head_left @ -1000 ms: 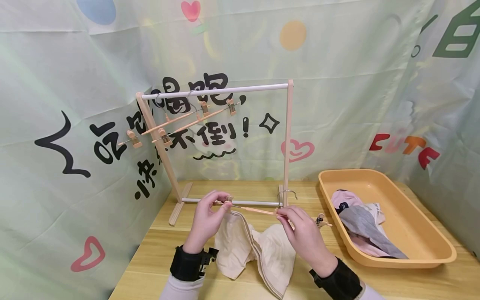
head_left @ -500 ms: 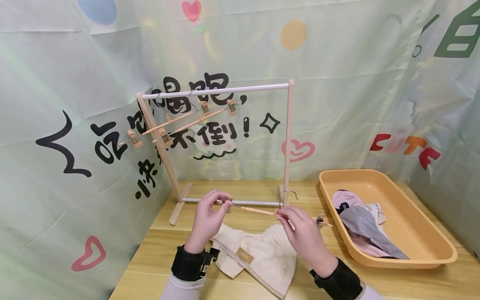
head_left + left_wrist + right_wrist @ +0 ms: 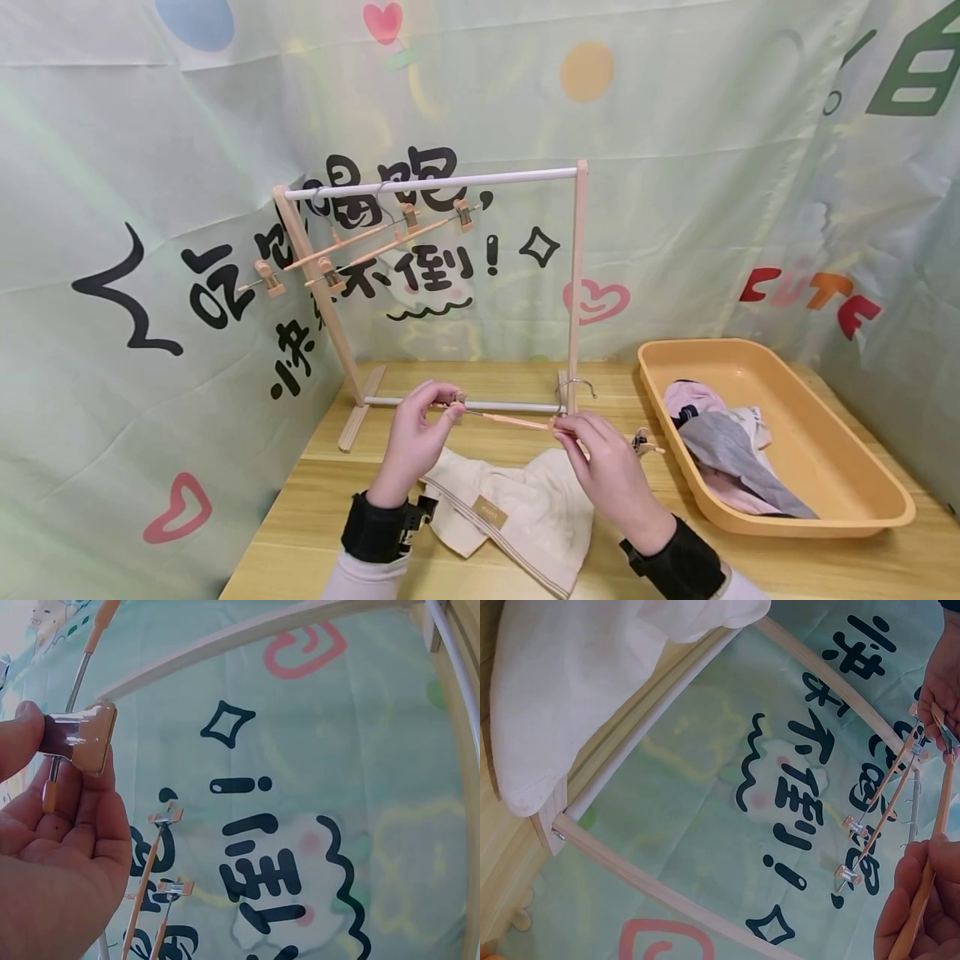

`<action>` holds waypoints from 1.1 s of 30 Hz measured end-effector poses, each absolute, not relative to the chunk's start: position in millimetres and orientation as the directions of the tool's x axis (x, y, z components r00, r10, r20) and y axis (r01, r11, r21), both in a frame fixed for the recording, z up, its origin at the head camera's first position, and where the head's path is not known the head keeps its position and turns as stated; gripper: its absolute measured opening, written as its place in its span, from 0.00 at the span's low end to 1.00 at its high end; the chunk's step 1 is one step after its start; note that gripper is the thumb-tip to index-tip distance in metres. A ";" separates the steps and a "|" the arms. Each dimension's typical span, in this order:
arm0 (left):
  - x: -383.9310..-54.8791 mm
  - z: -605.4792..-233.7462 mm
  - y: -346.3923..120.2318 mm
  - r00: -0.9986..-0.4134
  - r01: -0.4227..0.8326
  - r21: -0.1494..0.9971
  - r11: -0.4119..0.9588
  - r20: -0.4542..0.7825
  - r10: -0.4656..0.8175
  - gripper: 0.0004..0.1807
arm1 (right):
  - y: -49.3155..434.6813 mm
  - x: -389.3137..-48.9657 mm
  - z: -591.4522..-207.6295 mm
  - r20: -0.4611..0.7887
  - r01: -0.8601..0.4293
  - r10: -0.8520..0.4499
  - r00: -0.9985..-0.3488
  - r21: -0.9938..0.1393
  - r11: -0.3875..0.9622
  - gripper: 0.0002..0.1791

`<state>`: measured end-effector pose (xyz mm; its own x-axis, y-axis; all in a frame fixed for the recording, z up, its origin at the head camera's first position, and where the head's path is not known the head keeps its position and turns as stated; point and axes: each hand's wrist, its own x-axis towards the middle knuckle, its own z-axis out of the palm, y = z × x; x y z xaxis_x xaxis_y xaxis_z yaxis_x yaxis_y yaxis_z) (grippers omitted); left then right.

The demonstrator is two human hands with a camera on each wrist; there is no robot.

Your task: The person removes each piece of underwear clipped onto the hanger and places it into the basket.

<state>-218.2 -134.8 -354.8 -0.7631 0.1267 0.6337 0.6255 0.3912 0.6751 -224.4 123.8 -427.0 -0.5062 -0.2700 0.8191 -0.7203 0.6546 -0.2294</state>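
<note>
My left hand (image 3: 416,437) pinches the metal-and-peach clip (image 3: 91,741) at the left end of a clip hanger (image 3: 513,422). Thumb and fingers of my right hand (image 3: 615,471) hold the middle of its bar, near the base of the metal hook (image 3: 581,383). Past that hand, the hanger's other clip (image 3: 641,441) sticks out. No cloth shows in the left clip; whether the right clip grips any is unclear. Below both hands, a cream garment (image 3: 551,492) lies crumpled on the table, with a tan label (image 3: 490,511) facing up.
A wooden rack (image 3: 579,275) stands behind my hands, with two clip hangers (image 3: 397,242) on the left of its white top rail (image 3: 487,179). At right, an orange tray (image 3: 847,467) holds pink and grey clothes (image 3: 720,450). A printed curtain surrounds the table.
The garment's left part, raised beneath my left hand a second ago, has dropped and folded over onto the table, exposing the label. Both hands and the hanger stay in place.
</note>
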 end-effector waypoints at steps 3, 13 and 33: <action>-218.1 -355.4 -135.3 -0.757 0.636 0.666 0.391 0.636 0.148 0.07 | 123.8 -224.4 -427.3 0.819 -0.720 -0.270 -0.506 -0.229 0.656 0.12; -218.6 -354.9 -139.6 -0.793 0.604 0.688 0.401 0.568 0.219 0.05 | 123.5 -225.6 -429.1 0.823 -0.725 -0.274 -0.498 -0.221 0.652 0.12; -215.1 -349.7 -136.9 -0.866 0.499 0.793 0.348 0.439 0.242 0.09 | 124.8 -224.5 -428.7 0.803 -0.703 -0.274 -0.530 -0.235 0.671 0.11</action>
